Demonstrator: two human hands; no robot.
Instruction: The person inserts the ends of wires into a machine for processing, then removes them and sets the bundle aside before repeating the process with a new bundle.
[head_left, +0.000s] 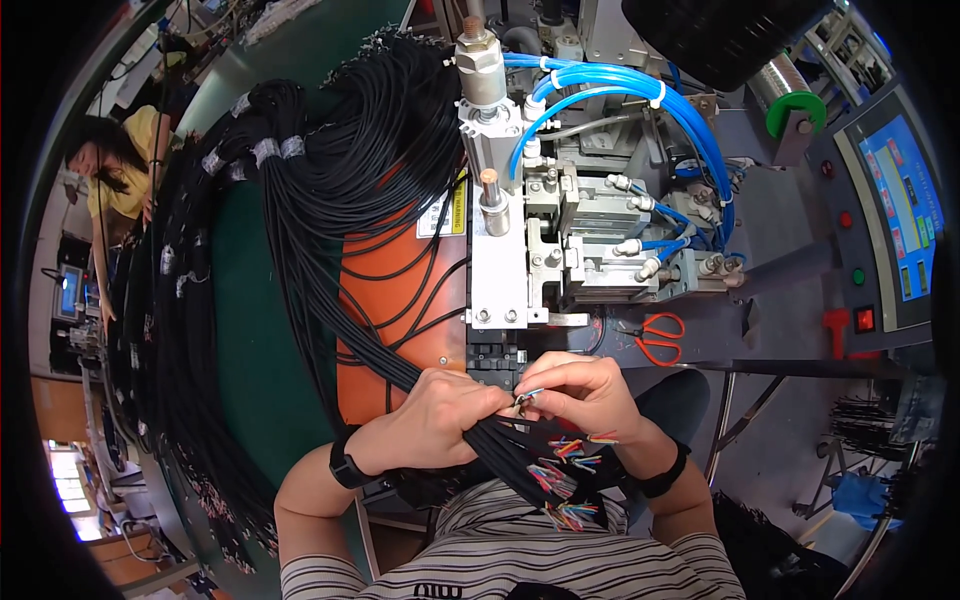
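Note:
My left hand (pixel 440 412) is closed around a black cable near its stripped end, in front of the machine. Thumb and fingers of my right hand (pixel 585 395) pinch the thin coloured wires (pixel 530 396) that come out of that end. Below both hands, over my lap, hangs a bunch of black cables (pixel 500 455). Their bare ends fan out in red, white, blue and yellow wires (pixel 560 482). From my left hand a long cable bundle (pixel 345 330) runs up and left to a large tied heap of black cables (pixel 340 150).
A metal press machine (pixel 497 265) with blue air tubes (pixel 650 85) stands just ahead. Red-handled scissors (pixel 660 340) lie at its right, near a touch screen (pixel 900 200). An orange plate (pixel 405 260) lies on the green tabletop (pixel 240 290). A person in yellow (pixel 135 165) works far left.

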